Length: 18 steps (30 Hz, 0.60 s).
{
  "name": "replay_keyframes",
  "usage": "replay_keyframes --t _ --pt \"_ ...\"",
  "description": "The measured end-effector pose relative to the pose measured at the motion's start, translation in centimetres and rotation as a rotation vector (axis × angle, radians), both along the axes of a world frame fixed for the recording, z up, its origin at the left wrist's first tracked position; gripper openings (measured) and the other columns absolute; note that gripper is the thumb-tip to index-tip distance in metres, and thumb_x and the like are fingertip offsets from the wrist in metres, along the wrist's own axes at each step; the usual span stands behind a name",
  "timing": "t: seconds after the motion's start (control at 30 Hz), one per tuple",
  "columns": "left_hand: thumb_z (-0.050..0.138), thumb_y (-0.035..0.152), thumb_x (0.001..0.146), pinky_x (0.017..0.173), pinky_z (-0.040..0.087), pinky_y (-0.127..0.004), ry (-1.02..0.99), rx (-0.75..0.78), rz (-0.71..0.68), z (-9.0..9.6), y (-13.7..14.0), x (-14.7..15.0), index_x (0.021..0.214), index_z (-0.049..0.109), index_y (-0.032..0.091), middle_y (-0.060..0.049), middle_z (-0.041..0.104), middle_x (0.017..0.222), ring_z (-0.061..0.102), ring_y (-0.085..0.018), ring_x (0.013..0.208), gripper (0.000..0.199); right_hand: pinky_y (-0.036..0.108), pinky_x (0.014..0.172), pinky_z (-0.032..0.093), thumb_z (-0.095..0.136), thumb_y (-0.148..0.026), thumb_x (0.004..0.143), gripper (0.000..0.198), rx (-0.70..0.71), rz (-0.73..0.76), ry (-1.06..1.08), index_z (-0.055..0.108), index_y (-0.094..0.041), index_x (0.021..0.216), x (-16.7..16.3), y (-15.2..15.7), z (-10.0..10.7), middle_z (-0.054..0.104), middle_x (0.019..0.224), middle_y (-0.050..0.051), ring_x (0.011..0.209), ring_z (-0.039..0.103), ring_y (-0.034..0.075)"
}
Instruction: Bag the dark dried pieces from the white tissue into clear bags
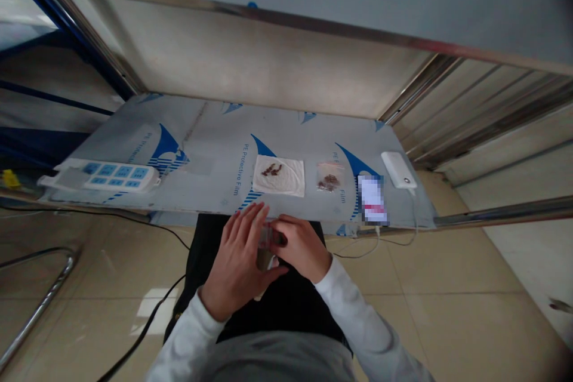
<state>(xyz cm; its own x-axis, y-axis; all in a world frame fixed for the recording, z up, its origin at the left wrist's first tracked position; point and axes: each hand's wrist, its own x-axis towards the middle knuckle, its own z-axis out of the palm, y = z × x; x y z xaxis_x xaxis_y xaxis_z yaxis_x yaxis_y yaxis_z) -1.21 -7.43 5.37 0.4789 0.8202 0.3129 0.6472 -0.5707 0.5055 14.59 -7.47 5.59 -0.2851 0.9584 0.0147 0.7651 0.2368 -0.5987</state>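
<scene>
Seen from above, a low steel table covered in grey protective film with blue printing stands against a pale wall panel, on a floor of beige tiles. At the table's left end lies a long white power strip with blue sockets. Near the middle sits a square white paper napkin holding a few small reddish-brown pieces, and just right of it a small clear plastic bag with more brown bits inside. Farther right lie a blurred-out rectangular card and a white rectangular power bank with a thin cable.

Below the table's front edge, over the person's dark lap, two hands in white sleeves meet. The left hand has its fingers spread and curved, the right hand is curled inward, and both close around a small clear plastic packet pinched between them, mostly hidden by the fingers.
</scene>
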Motion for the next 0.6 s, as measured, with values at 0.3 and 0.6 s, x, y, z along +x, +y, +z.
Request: replay_keyframes --t 0.3,0.6 --pt "0.062 0.019 0.071 0.066 0.050 -0.028 -0.366 -0.236 0.173 -5.2 4.0 2.5 0.089 0.050 0.021 0.000 0.064 0.078 0.064 -0.017 0.072 0.022 0.023 0.066 0.046 0.060 -0.027 0.085 0.014 0.184 -0.099 0.235 0.070 -0.020 0.091 1.6 2.8 -0.3 0.063 0.079 0.002 0.071 0.059 0.013" --pt "0.065 0.027 0.073 0.073 0.048 -0.028 -0.526 -0.132 0.350 -8.0 7.9 4.0 0.087 0.053 0.020 0.000 0.063 0.077 0.063 -0.015 0.073 0.019 0.034 0.081 0.048 0.075 -0.013 0.066 0.035 0.101 -0.325 -0.067 0.067 -0.011 0.100 6.0 15.0 -7.9 0.062 0.095 0.011 0.083 0.060 0.020"
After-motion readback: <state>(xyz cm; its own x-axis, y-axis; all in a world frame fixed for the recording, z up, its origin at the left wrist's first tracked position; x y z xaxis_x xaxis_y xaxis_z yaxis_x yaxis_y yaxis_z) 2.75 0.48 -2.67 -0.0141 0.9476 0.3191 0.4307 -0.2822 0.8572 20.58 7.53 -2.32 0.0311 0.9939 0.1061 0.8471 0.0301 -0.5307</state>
